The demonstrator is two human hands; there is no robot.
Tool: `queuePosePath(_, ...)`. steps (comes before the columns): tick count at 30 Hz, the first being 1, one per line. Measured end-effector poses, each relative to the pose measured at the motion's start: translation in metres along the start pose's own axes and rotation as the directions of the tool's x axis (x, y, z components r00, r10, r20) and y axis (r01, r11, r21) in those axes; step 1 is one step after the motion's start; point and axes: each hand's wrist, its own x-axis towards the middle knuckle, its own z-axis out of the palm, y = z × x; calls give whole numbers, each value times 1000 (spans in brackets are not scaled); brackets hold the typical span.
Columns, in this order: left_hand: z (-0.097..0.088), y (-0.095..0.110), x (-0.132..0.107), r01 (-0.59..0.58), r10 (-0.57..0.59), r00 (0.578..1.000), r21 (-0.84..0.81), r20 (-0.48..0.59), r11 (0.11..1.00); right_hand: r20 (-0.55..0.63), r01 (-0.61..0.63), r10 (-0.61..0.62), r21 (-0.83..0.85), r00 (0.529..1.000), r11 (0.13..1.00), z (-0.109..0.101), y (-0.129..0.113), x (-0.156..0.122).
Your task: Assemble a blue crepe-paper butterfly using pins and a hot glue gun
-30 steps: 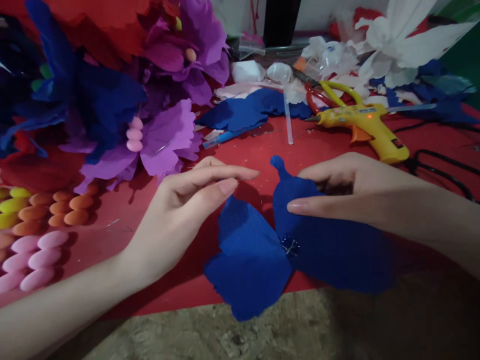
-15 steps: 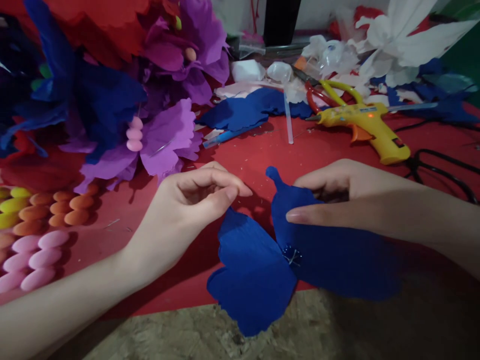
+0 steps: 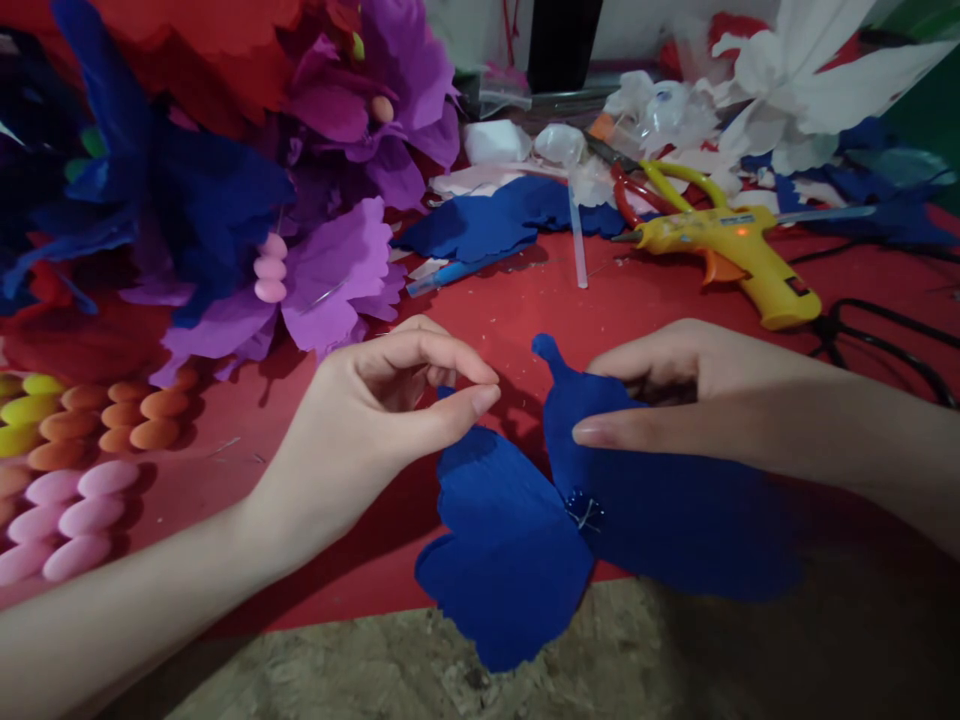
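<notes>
A blue crepe-paper butterfly (image 3: 502, 550) spreads over the front edge of the red table, its small beaded centre (image 3: 583, 510) crossed by pale wire. My right hand (image 3: 675, 400) grips the right wing, thumb on top and fingers behind. The upper tip of that wing sticks up with a narrow rounded end. My left hand (image 3: 405, 390) is closed in a pinch, thumb and index tips together, just above the left wing's upper tip. A bit of blue paper shows inside the curl of the fingers. Whether anything is between the fingertips cannot be made out.
A yellow glue gun (image 3: 720, 250) with a black cord lies at right, beside red-and-yellow pliers (image 3: 652, 185). Purple paper flowers (image 3: 337, 260) crowd the left, above orange and pink oval pieces (image 3: 82, 515). Blue paper scraps (image 3: 480, 220) and white flowers (image 3: 795, 80) lie behind.
My left thumb and index tips have come together, shifting slightly off the left wing's tip, where blue paper now shows behind the thumb. My right hand keeps its hold.
</notes>
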Motion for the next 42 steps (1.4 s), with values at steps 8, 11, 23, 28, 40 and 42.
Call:
queuePosePath(8, -1, -1, 1, -27, 32, 998, 97, -45, 995, -27, -31, 30, -28, 999, 999, 0, -1, -1)
queuePosePath(11, -3, -3, 1, -28, 35, 998, 119, -59, 992, -29, -26, 25, -31, 999, 999, 0, -2, -1)
queuePosePath(23, -3, -8, 2, -27, 33, 997, 86, -68, 996, -9, 22, -22, -34, 1000, 999, -1, 2, 1)
queuePosePath(28, -3, -5, 1, 2, 4, 998, 97, -58, 995, -40, -6, 3, -70, 999, 998, 0, -1, -2)
queuePosePath(40, -5, -1, 1, -16, 15, 1000, 126, 13, 992, -23, -20, 19, -56, 1000, 998, 0, -3, -1)
queuePosePath(42, -5, -1, 1, -22, 18, 999, 132, 29, 991, -21, -23, 22, -60, 1000, 998, 0, -3, -1)
